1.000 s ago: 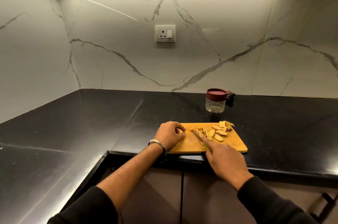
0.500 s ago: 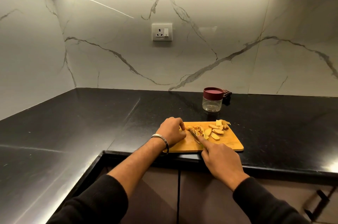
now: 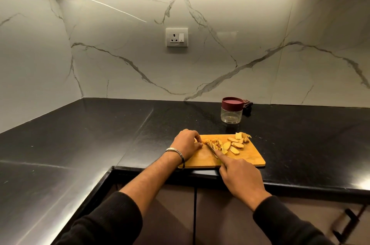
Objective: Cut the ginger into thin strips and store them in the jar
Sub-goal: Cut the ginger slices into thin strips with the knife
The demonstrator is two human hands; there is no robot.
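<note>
A wooden cutting board (image 3: 250, 156) lies at the counter's front edge. On it are thin ginger strips (image 3: 215, 143) in the middle and several flat ginger slices (image 3: 235, 143) to their right. My right hand (image 3: 240, 178) grips a knife (image 3: 210, 148), index finger stretched along the blade's spine, the blade among the strips. My left hand (image 3: 187, 141), fingers curled, holds a ginger piece at the board's left end; the piece is mostly hidden. A clear jar (image 3: 231, 111) with a maroon lid on it stands behind the board.
The black stone counter (image 3: 100, 134) runs in an L to the left. A small dark object (image 3: 247, 104) lies behind the jar by the marble wall. A wall socket (image 3: 177, 37) sits above. Cabinet doors (image 3: 180, 214) are below the counter edge.
The knife blade has shifted slightly left toward my left hand's fingers, and the pile of strips has grown a little. The camera view has drifted slightly.
</note>
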